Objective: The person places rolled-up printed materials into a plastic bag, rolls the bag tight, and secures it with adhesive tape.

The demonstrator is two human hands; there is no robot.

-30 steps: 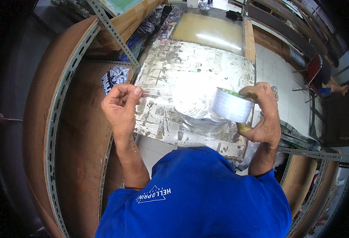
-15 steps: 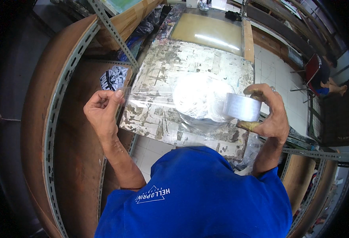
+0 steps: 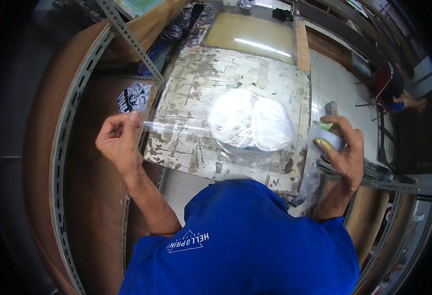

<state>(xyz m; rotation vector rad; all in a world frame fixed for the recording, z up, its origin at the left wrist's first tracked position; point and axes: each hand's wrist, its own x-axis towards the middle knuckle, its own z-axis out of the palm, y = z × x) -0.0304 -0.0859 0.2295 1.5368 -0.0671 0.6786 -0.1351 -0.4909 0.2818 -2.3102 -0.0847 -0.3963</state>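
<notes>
My left hand (image 3: 120, 142) is over the table's left edge, thumb and fingers pinched on the end of a clear strip (image 3: 176, 127), which looks like tape. The strip runs right toward a clear plastic bag (image 3: 230, 156) on the table. Inside the bag are several round white pieces (image 3: 272, 125), stacked and overlapping. Beyond the table's right edge, my right hand (image 3: 346, 160) grips a roll of clear tape (image 3: 337, 142), its thumb in front and fingers behind. Whether the strip reaches the roll cannot be made out over the bag.
The worktable (image 3: 181, 152) is white, stained and worn. A yellowish panel (image 3: 250, 34) lies at its far end. On the left are a metal-edged shelf (image 3: 86, 162) and a black-and-white printed graphic (image 3: 135, 97). A red chair (image 3: 383, 78) with a person stands far right.
My right hand has moved right and turned, taking the tape roll away from the bag. My left hand keeps its pinch, shifted slightly left in view.
</notes>
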